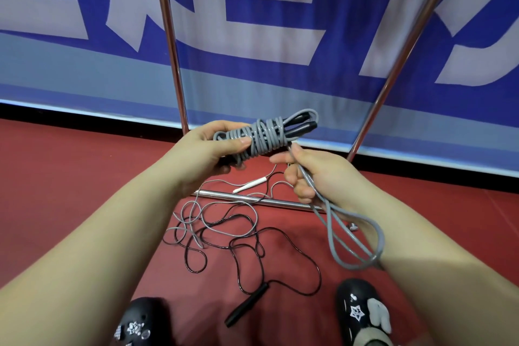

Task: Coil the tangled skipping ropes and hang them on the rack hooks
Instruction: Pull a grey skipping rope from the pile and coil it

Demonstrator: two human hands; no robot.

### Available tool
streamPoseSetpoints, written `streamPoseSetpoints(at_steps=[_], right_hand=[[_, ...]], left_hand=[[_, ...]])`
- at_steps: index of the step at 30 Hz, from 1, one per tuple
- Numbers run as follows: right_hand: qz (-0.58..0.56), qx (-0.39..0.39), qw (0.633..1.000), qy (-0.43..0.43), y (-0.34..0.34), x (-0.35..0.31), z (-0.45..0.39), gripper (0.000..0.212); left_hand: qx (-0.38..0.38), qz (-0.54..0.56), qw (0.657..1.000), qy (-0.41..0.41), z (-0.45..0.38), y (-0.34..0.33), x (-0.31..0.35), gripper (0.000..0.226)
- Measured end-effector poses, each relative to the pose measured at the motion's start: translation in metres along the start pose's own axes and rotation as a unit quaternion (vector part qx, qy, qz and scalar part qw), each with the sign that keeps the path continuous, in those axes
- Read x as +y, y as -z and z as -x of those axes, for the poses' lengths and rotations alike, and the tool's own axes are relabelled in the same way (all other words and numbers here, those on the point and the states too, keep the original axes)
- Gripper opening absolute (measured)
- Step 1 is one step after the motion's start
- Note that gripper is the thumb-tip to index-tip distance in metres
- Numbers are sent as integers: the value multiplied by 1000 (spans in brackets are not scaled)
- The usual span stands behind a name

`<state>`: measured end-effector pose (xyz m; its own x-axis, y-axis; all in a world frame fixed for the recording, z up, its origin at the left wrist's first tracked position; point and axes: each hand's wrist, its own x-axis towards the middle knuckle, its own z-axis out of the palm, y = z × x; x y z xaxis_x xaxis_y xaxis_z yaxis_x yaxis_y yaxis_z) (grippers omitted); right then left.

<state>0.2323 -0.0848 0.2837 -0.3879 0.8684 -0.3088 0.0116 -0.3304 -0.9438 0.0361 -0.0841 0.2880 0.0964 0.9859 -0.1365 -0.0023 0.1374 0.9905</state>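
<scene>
While your left hand (213, 146) grips the grey rope bundle (264, 135) at the centre of the frame, thumb pressed over the coils, your right hand (314, 174) pinches the loose grey tail, which hangs in a loop (356, 236) toward the lower right. Below your hands, a black rope (252, 236) and a thin grey rope (191, 213) lie tangled on the red floor (56, 177), across the rack's bottom bar (224, 195).

The rack's poles (171, 45) are polished, shiny metal. In front of them, the grey rope (264, 135) looks smooth, rubbery plastic; the black rope (280, 236) on the matt red floor (70, 177) is glossy, with a matt black handle (247, 305).
</scene>
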Motion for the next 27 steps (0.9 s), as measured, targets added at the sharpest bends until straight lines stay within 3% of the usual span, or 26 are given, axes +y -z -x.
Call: streamPoseSetpoints(at_steps=[5,8,12,15,17,22,27], right_hand=[[158,-3,987,17,-3,2,4,28],[244,21,969,36,-4,3,9,23],[494,78,855,136,7,-3,12,22],[528,106,824,175,15,-10,15,20],[501,113,839,179,21,-13,15,17],[322,90,930,150,40,-19,16,20],[49,-44,997,37,50,-17,15,15]], left_hand=[[108,-76,991,-22,-5,4,-4,13],[126,-136,982,-37,-8,8,-7,15],[87,-239,966,-52,-7,7,-9,19],[10,-300,953,-29,-4,5,-9,19],[-60,-311,949,-16,-1,3,-8,19],[-197,-194,961,23,7,-1,-3,26],[-265,-41,963,38,10,-3,1,31]])
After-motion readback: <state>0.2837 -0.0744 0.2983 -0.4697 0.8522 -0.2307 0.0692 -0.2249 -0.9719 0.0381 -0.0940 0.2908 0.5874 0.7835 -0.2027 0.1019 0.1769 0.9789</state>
